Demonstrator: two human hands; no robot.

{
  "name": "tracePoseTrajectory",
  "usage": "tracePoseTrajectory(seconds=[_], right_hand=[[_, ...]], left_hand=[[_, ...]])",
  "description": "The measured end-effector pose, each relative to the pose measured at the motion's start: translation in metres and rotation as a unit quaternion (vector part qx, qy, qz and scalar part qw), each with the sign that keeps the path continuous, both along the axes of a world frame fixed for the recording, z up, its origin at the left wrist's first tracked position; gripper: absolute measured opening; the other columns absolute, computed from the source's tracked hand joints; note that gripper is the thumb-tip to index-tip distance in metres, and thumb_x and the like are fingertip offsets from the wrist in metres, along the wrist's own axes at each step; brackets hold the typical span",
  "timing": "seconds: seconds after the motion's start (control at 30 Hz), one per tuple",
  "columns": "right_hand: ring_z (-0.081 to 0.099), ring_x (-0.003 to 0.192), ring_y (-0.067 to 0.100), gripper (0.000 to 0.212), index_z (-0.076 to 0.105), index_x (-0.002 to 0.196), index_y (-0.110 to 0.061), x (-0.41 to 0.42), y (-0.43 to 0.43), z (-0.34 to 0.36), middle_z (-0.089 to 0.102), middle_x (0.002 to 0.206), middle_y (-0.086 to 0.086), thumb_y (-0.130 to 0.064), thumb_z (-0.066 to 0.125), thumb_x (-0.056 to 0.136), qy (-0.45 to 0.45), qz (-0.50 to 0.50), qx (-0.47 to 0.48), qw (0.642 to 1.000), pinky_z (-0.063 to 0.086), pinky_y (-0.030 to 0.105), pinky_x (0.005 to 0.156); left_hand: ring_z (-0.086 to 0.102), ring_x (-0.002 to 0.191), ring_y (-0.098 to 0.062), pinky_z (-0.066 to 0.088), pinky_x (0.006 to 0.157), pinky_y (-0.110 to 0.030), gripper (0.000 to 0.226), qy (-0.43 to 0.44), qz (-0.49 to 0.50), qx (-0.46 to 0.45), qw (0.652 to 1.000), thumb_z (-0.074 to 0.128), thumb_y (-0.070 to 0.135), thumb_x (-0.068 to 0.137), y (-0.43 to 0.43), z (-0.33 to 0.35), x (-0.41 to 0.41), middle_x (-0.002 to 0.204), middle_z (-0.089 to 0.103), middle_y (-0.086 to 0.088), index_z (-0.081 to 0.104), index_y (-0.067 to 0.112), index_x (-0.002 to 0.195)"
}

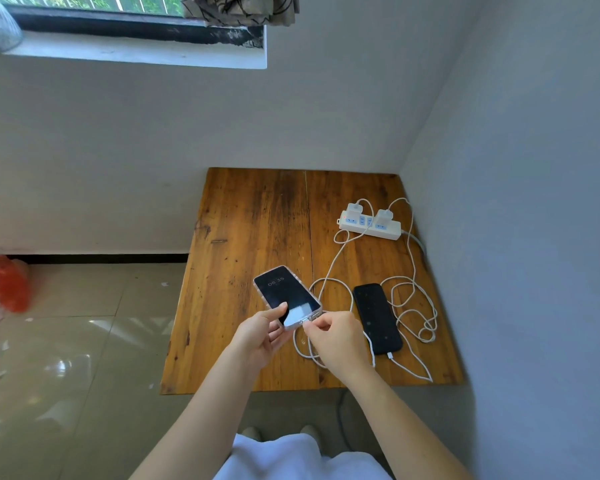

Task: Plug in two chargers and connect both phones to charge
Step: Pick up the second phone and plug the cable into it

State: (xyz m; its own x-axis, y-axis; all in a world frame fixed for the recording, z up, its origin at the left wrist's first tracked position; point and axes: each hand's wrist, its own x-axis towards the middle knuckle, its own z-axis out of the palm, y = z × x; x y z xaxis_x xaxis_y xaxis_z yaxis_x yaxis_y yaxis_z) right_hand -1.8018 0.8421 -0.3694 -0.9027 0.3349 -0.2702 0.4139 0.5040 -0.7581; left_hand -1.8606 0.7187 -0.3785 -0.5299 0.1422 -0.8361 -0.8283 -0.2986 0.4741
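Two white chargers (354, 210) (383, 216) sit plugged into a white power strip (371, 227) at the back right of the wooden table (243, 237). A black phone (377, 317) lies flat on the table with a white cable plugged into its near end. My left hand (262, 332) holds a second phone (284, 294) in a pale case, tilted above the table, its screen lit. My right hand (333, 337) pinches the end of the other white cable (329, 271) right at that phone's bottom edge.
The table stands in a room corner, walls behind and to the right. Loose cable loops (416, 313) lie around the black phone. Tiled floor is to the left with a red bag (6, 284). A window sill (136, 50) is above.
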Motion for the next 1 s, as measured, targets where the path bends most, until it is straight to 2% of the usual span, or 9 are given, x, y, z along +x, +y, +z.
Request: tracePoseTrajectory(seconds=[0.13,0.5,0.8,1.0], right_hand=[[0.061,0.061,0.013,0.023,0.072,0.071,-0.017,0.003,0.005,-0.004,0.07,0.069,0.006,-0.026,0.061,0.089,-0.033,0.011,-0.05,0.998,0.048,0.016,0.053],[0.065,0.067,0.017,0.021,0.073,0.073,-0.021,0.01,0.01,-0.015,0.071,0.07,0.003,-0.027,0.061,0.089,-0.02,0.017,-0.05,0.998,0.056,0.027,0.062],[0.066,0.068,0.014,0.017,0.072,0.075,-0.027,0.011,0.012,-0.019,0.071,0.07,-0.002,-0.028,0.062,0.089,-0.02,0.015,-0.059,0.998,0.057,0.026,0.062],[0.065,0.068,0.016,0.019,0.075,0.079,-0.02,0.011,0.012,-0.021,0.071,0.07,0.003,-0.026,0.061,0.09,-0.02,0.016,-0.062,0.998,0.056,0.027,0.063]], left_hand=[[0.072,0.082,-0.028,0.054,0.045,-0.024,0.032,0.01,-0.015,0.003,1.0,0.067,0.014,0.086,-0.002,-0.001,0.001,0.101,0.071,-0.02,0.057,0.004,0.114],[0.069,0.099,-0.031,0.06,0.063,-0.027,0.032,0.034,-0.046,0.052,0.997,0.055,0.014,0.094,-0.006,-0.007,0.002,0.113,0.068,-0.021,0.052,0.007,0.125],[0.068,0.099,-0.031,0.059,0.055,-0.023,0.034,0.03,-0.044,0.058,0.997,0.056,0.01,0.093,-0.007,-0.006,0.002,0.114,0.068,-0.021,0.054,0.007,0.127],[0.069,0.097,-0.03,0.059,0.054,-0.024,0.033,0.035,-0.05,0.058,0.996,0.057,0.011,0.093,-0.007,-0.006,0.0,0.113,0.068,-0.021,0.055,0.006,0.126]])
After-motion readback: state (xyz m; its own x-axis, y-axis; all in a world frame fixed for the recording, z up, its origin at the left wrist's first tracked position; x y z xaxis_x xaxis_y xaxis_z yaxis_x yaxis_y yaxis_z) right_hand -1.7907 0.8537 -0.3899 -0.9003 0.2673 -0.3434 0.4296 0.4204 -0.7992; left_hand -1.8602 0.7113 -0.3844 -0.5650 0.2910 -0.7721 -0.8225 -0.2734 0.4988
